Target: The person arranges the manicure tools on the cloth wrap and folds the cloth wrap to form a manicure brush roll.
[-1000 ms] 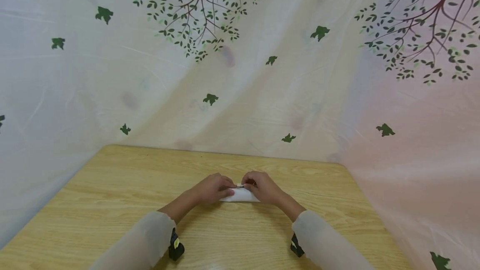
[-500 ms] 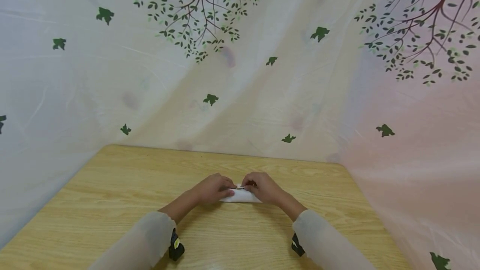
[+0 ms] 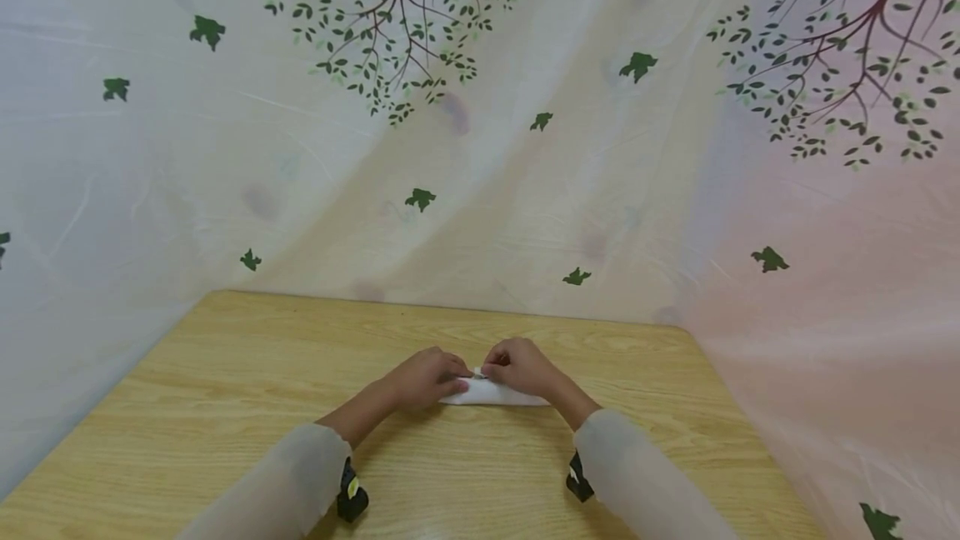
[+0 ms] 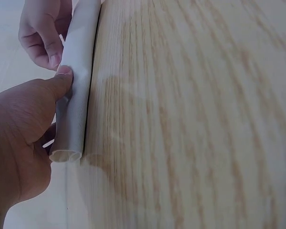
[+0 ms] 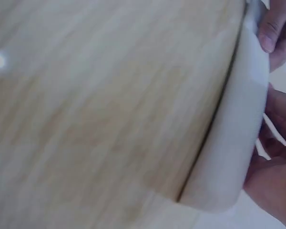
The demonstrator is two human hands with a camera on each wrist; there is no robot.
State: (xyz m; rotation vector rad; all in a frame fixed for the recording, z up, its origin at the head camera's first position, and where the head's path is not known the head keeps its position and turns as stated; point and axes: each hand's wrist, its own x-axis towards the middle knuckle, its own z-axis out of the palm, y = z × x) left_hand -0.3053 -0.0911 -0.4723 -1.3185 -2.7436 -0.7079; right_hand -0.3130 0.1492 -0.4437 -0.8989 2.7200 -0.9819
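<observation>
A white, soft-looking roll (image 3: 487,392) lies lengthwise across the wooden table. Its near end in the left wrist view is hollow and curled inward. My left hand (image 3: 425,379) grips the roll's left part, thumb on top and fingers behind it. From the far side, my right hand (image 3: 522,367) has thumb and fingers curled together at a small white tab (image 3: 478,372) on the roll's far edge, with a dark bit beside it. In the right wrist view the roll (image 5: 233,124) runs past the right hand (image 5: 276,157), whose fingertips are partly hidden behind it.
The wooden tabletop (image 3: 300,373) extends on all sides of the roll. A pale curtain (image 3: 337,157) printed with branches and green leaves hangs behind the table and along its sides. A dark wrist camera (image 3: 352,494) sits under the left sleeve, another (image 3: 579,480) under the right.
My right hand and forearm have shifted slightly to the left, the knuckles a little higher, and more of the roll's right end shows. The left hand stays in place on the roll.
</observation>
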